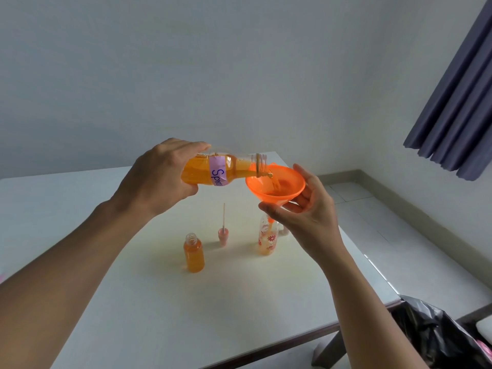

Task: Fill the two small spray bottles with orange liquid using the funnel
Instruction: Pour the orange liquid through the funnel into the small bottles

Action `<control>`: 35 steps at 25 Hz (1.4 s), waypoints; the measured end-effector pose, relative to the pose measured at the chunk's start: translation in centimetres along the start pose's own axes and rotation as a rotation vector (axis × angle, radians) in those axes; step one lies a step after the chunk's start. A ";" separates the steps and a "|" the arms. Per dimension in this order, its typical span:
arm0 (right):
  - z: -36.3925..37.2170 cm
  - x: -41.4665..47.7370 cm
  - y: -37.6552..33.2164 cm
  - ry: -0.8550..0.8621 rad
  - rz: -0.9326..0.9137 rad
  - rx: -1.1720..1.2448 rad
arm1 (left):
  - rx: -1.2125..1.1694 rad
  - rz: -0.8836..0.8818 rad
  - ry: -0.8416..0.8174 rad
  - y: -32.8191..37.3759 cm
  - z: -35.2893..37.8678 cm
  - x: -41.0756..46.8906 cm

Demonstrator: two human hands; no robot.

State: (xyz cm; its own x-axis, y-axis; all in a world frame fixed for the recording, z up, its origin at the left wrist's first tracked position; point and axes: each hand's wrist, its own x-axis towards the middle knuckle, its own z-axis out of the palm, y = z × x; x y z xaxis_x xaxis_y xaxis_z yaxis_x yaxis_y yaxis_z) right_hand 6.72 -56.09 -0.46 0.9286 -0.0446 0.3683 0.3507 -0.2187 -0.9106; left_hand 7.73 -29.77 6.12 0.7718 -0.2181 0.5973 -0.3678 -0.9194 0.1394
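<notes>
My left hand (162,177) grips a clear bottle of orange liquid (226,170) with a purple label, tipped on its side. Liquid runs from its open mouth into an orange funnel (275,186). My right hand (306,211) holds the funnel by its cone, and the spout sits in the neck of a small flowered spray bottle (267,239) with a little orange liquid at the bottom. A second small bottle (194,254), uncapped and nearly full of orange liquid, stands to the left. A pink spray cap (223,235) with its tube pointing up stands between them.
Everything rests on a white table (159,302) against a pale wall. Another cap part (285,230) peeks out behind the flowered bottle. A black plastic bag (431,334) lies off the table's right corner. A dark curtain (458,102) hangs at the upper right.
</notes>
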 end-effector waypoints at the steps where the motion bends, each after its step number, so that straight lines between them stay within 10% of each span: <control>1: 0.0 0.0 -0.1 0.001 0.002 0.007 | 0.000 0.001 0.002 -0.1 -0.1 0.0; 35: 0.2 0.2 -0.1 0.004 0.011 0.041 | 0.003 0.001 0.033 -0.4 -0.6 -0.3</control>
State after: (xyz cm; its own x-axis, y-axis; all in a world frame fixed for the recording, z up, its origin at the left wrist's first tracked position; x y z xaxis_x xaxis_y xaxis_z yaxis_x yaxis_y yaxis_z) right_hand 6.93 -55.94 -0.34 0.9320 -0.0504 0.3590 0.3454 -0.1776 -0.9215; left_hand 7.36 -29.17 6.36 0.7534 -0.2085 0.6236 -0.3671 -0.9202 0.1359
